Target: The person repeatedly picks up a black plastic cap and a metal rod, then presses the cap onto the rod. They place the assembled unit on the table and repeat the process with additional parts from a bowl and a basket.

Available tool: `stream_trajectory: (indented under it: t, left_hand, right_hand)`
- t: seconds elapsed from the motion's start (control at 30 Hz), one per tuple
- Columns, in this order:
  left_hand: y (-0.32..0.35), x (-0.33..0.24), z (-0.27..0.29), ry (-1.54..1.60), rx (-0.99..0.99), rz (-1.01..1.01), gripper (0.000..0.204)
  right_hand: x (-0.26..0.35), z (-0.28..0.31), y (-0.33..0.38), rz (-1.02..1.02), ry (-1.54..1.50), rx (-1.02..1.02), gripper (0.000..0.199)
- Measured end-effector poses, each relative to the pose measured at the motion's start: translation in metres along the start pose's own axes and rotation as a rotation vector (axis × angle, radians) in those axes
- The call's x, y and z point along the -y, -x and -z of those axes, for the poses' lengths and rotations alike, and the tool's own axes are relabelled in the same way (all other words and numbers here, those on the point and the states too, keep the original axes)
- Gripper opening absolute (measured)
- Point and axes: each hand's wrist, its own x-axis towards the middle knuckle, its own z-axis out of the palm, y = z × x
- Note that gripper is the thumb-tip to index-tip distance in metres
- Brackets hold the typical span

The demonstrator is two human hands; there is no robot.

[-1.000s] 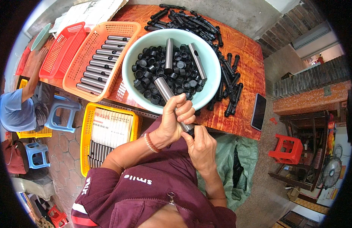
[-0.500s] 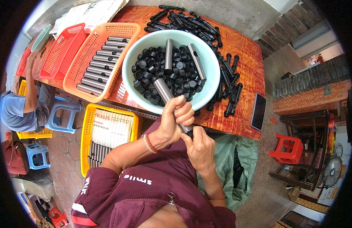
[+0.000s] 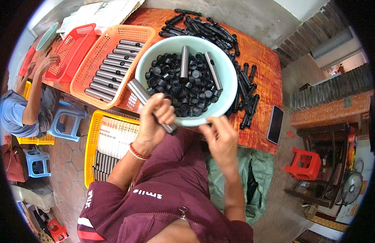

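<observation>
My left hand [image 3: 156,115] is closed round a grey metal tube [image 3: 138,90], held slanting over the near left side of the pale green basin [image 3: 144,60]. A black end shows at the tube's lower tip. By the basin's near rim, my right hand [image 3: 222,139] has its thumb and fingers a little apart, and nothing shows between them. Many small black caps [image 3: 175,87] fill the basin. Two more metal tubes lie on them, one near the middle [image 3: 184,62] and one leaning at the right [image 3: 213,71].
An orange basket [image 3: 83,77] of metal tubes stands left of the basin, beside a red basket [image 3: 60,73]. Black rod-like parts [image 3: 248,97] and a phone [image 3: 275,124] lie at the right. Below is a yellow crate [image 3: 89,154]. Another person [image 3: 21,111] sits at the left.
My left hand has carried the tube leftward, away from my right hand. My right hand has let go of the tube's lower end and moved up and right to the basin's rim.
</observation>
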Motion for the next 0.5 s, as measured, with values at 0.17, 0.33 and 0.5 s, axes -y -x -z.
stream_trajectory:
  t: [0.17, 0.33, 0.5]
  left_hand:
    - [0.016, -0.017, 0.002, -0.016, -0.055, -0.057, 0.032]
    - [0.033, -0.012, 0.007, -0.196, -0.069, -0.068, 0.029]
    - [0.039, 0.014, 0.0, -0.334, -0.068, 0.017, 0.025]
  right_hand:
    - [-0.028, -0.012, -0.064, 0.151, 0.161, 0.056, 0.026]
    - [-0.054, -0.036, -0.092, 0.098, 0.309, 0.332, 0.024]
    - [-0.05, 0.01, -0.089, -0.045, -0.196, 0.132, 0.034]
